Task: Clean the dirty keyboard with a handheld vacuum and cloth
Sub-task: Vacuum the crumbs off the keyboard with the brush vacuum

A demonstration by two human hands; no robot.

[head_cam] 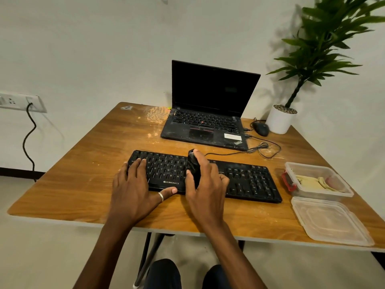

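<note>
Keyboard [239, 180]: flat black plastic slab with rows of low keys, lying across the near middle of the table, dusty between the keys.
Handheld vacuum [193, 165]: small, dark and rounded, standing on the keyboard's middle keys, its far end sticking out past the fingertips.
Right hand [206, 184]: fingers and thumb wrapped round the handheld vacuum, holding it down on the keys.
Left hand [135, 188]: lies flat with straight fingers on the keyboard's left end; the thumb, with a silver ring [160, 196], rests along the near edge.
Cloth [310, 182]: pale yellow, folded and crumpled, inside a clear plastic box [306, 165] right of the keyboard.
Lid [331, 221]: square, translucent, flat on the table nearer than the box.
Table [83, 163]: wood-grain top, scuffed, with pale powdery patches at the far side.
Laptop [208, 113]: open, matte black, dark screen, dusty deck, beyond the keyboard.
Mouse [260, 128]: black, smooth, right of the laptop, beside a round white plant pot [279, 119].
</note>
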